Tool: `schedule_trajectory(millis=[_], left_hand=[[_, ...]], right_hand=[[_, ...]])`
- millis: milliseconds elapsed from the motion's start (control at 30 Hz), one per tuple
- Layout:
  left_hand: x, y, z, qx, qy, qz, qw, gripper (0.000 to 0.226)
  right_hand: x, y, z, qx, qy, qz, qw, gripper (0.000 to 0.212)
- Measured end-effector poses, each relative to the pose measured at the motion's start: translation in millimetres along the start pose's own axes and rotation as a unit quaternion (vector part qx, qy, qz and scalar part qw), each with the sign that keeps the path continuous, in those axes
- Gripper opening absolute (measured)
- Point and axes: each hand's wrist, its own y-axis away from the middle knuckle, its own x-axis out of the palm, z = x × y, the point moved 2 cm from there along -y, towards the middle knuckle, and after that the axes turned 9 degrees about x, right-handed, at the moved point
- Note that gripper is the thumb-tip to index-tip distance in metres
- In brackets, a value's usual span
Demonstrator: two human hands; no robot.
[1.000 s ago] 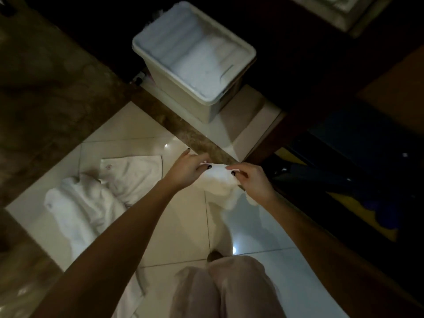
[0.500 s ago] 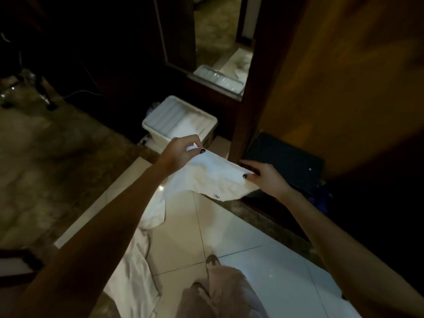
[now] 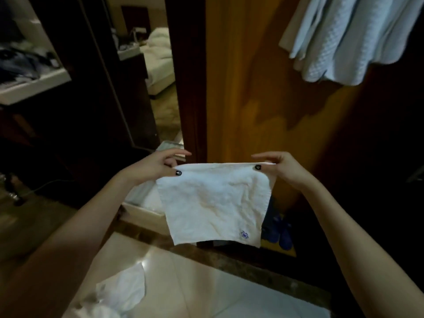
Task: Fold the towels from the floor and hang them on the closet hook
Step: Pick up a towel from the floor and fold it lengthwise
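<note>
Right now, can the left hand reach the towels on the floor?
Probably not: the left hand pinches a top corner of the held towel, and the floor towels lie well below it.

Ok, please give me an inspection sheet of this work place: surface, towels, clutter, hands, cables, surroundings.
Surface: glossy pale floor tiles, dark stone border.
Job's things: small white towel held up spread; more white towels crumpled on the floor; closet hook not seen.
Clutter: white plastic box behind the towel; blue shoes in the closet.
Fingers: left hand and right hand each pinch a top corner of the towel.
Cables: one thin cable on the dark floor, left.
Surroundings: wooden closet panel, pale hanging garments, mirror.
</note>
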Motion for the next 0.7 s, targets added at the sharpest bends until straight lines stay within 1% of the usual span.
schedule_trajectory(millis=[67, 133, 233, 300, 367, 467, 533, 600, 700], left_hand=[[6, -16, -22, 0.013, -0.005, -0.055, 0.998, 0.035], [11, -32, -46, 0.042, 0.025, -0.123, 0.991, 0.023], [19, -62, -78, 0.078, 0.036, -0.167, 0.982, 0.011], [25, -85, -95, 0.086, 0.028, -0.179, 0.980, 0.013], [36, -106, -103, 0.069, 0.050, -0.186, 0.979, 0.018], [62, -132, -108, 0.060, 0.082, -0.211, 0.972, 0.019], [84, -150, -113, 0.072, 0.073, -0.239, 0.966, 0.016], [110, -167, -124, 0.080, 0.070, -0.251, 0.962, 0.015], [146, -188, -146, 0.117, 0.084, -0.293, 0.945, 0.026]], right_hand=[[-31, 7, 3, -0.002, -0.013, -0.041, 0.999, 0.024], [-58, 12, 5, -0.024, -0.057, -0.093, 0.994, 0.024], [-93, 16, 7, -0.060, -0.083, -0.154, 0.983, 0.025], [-117, 18, 6, -0.070, -0.086, -0.191, 0.975, 0.027], [-141, 20, 2, -0.067, -0.080, -0.238, 0.966, 0.031], [-167, 22, -8, -0.050, -0.078, -0.284, 0.954, 0.029], [-174, 24, -12, -0.039, -0.080, -0.298, 0.950, 0.028], [-175, 26, -16, -0.026, -0.096, -0.305, 0.947, 0.025], [-173, 27, -15, -0.006, -0.135, -0.274, 0.952, 0.018]])
